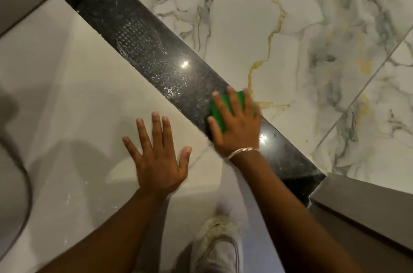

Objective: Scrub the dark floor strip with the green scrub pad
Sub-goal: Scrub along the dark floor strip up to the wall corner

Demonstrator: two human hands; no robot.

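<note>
While the left hand lies flat on pale tile, the right hand presses the green scrub pad onto the dark floor strip.

We seem to be on the floor of a home, at a doorway between two rooms. A polished dark floor strip acts as a threshold, dividing plain cream floor tiles from glossy marble-look tiles veined in grey and gold. Grey door-frame pieces meet the strip's ends.
</note>
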